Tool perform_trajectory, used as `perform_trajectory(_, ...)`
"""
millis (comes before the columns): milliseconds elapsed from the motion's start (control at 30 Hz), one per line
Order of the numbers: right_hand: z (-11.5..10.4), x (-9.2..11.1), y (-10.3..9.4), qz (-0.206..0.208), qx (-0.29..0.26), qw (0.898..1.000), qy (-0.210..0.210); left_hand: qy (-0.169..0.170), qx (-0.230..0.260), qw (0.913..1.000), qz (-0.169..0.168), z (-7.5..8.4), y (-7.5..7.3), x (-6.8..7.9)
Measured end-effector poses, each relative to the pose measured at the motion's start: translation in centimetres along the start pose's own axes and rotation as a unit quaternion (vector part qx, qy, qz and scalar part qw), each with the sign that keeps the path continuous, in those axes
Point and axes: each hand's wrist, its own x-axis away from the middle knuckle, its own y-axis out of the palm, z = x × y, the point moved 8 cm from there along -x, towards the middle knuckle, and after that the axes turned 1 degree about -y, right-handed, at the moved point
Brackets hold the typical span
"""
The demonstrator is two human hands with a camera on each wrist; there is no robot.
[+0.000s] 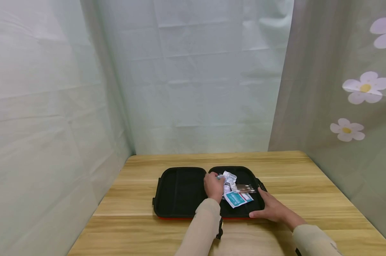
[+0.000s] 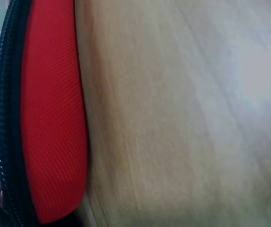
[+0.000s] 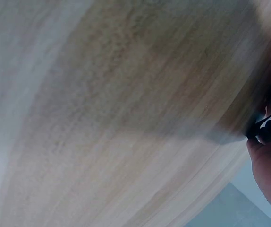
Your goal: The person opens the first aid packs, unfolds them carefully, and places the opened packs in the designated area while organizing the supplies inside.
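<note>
A zippered case [image 1: 180,192], black inside with red fabric outside, lies spread open on the table. My left hand [image 1: 213,185] reaches over its middle, fingertips pinching a small white-and-teal packet [image 1: 220,176], partly hidden by the fingers. Beside it in the right half are a crumpled white packet [image 1: 230,176], a bag of cotton swabs [image 1: 246,188] and a teal-and-white sachet [image 1: 237,200]. My right hand [image 1: 271,209] rests against the near right corner, thumb at the front rim and fingers along the side. In the left wrist view, the case's red side [image 2: 55,104] fills the left.
The wood-grain table [image 1: 125,231] extends around the case on all sides. Pale curtains [image 1: 199,89] hang behind and to the left, and a flower-printed curtain [image 1: 321,106] hangs at the right. A black strap [image 1: 220,229] projects from the case's front beside my left forearm.
</note>
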Motion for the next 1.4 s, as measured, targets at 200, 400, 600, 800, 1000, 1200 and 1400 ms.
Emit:
perform_trajectory(200, -0.3, 0.0, 0.1, 0.002, 0.004, 1.000, 0.003, -0.003, -0.022, 0.9997, -0.010, -0.2, 0.0, -0.1)
perform_trajectory(400, -0.2, 0.0, 0.1, 0.001, 0.010, 1.000, 0.002, -0.012, 0.011, 0.9999, 0.001, -0.3, -0.7, -0.6)
perform_trajectory(600, -0.2, -0.4, -0.3, 0.000, 0.013, 1.000, -0.002, -0.030, 0.071, 0.9970, 0.010, -0.7, -2.0, -2.0)
perform_trajectory(800, -0.1, -0.4, -0.2, -0.007, 0.011, 1.000, -0.002, -0.038, 0.091, 0.9952, 0.002, -1.3, -4.1, -3.5)
perform_trajectory(1000, -0.1, -0.5, -0.4, -0.006, 0.011, 1.000, -0.011, -0.092, 0.193, 0.9761, -0.041, -2.5, -5.7, -5.0)
perform_trajectory(1200, 0.0, -0.7, -0.8, -0.006, 0.013, 1.000, -0.015, -0.114, 0.250, 0.9602, -0.050, -3.5, -7.6, -6.3)
perform_trajectory(1400, 0.4, -0.6, -1.0, -0.004, 0.016, 1.000, -0.024, -0.111, 0.261, 0.9586, -0.032, -4.4, -9.5, -7.3)
